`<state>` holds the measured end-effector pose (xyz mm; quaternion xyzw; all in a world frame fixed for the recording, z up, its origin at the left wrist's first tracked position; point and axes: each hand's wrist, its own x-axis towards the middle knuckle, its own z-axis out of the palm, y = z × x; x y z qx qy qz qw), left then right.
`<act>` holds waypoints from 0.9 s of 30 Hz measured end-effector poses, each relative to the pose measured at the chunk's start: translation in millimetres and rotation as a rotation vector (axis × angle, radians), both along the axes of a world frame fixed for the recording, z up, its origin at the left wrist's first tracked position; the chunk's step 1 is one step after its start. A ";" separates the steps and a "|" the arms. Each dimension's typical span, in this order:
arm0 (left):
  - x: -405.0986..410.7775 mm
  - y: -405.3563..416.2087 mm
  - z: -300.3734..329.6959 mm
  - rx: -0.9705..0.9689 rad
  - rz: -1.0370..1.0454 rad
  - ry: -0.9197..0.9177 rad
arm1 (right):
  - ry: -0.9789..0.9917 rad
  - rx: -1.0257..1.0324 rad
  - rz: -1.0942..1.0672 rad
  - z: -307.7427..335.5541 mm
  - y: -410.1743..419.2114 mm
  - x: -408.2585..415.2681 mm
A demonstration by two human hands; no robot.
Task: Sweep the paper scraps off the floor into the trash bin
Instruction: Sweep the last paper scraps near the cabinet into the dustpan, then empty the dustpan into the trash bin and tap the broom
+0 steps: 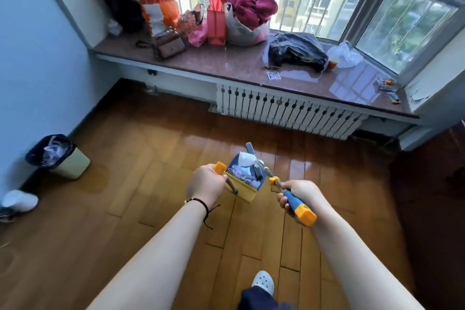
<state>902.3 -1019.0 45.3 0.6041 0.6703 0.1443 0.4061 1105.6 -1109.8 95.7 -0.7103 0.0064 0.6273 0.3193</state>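
Wooden parquet floor point(151, 209) fills the lower two thirds of the frame, glossy and, as far as the view shows, bare of scraps; a cluttered window ledge point(226, 63) and a white radiator point(289, 113) run across the upper half, against a pale blue wall at the left. At the left edge, about mid-height, stands the trash bin point(63, 158), lined with a dark bag and already holding some crumpled paper, well apart from the person. Centre frame, lifted clear of the floor, hangs the blue and yellow dustpan point(245, 184), with white paper scraps point(247, 160) heaped inside it and the head of the broom point(256, 171) resting in or just above it. Judging by this, collecting looks finished and the step in hand is carrying the load to the bin: it would go best with the pan kept level, its open mouth tipped slightly up, the broom pressed lightly on the loose paper, and the tipping done only once the pan's lip is over the bin's rim. The left hand point(207, 186) is clenched around the dustpan's upright handle just below its yellow cap. The right hand point(298, 197) is wrapped around the broom's blue grip, yellow end pointing toward the lower right.
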 end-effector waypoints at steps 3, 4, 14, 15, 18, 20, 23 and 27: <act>-57.7 0.4 5.6 0.009 0.025 0.021 | -0.011 0.007 0.023 6.2 8.6 -58.8; -77.8 1.8 8.0 0.005 0.038 0.023 | -0.018 0.013 0.025 7.2 13.0 -79.6; -282.7 13.9 28.2 0.043 0.140 0.073 | 0.060 0.102 0.113 6.2 64.0 -286.9; -299.5 14.8 30.9 0.040 0.162 0.077 | 0.057 0.098 0.131 6.0 69.6 -304.0; -352.2 21.5 35.2 0.042 0.229 0.091 | 0.055 0.083 0.198 8.0 89.1 -359.4; -383.6 27.0 35.6 0.042 0.271 0.095 | 0.055 0.075 0.234 9.9 102.5 -391.5; -423.9 38.3 34.0 0.046 0.323 0.109 | 0.066 0.073 0.294 9.8 122.6 -429.8; -477.4 62.3 28.0 0.056 0.401 0.142 | 0.035 0.073 0.368 3.3 157.3 -480.0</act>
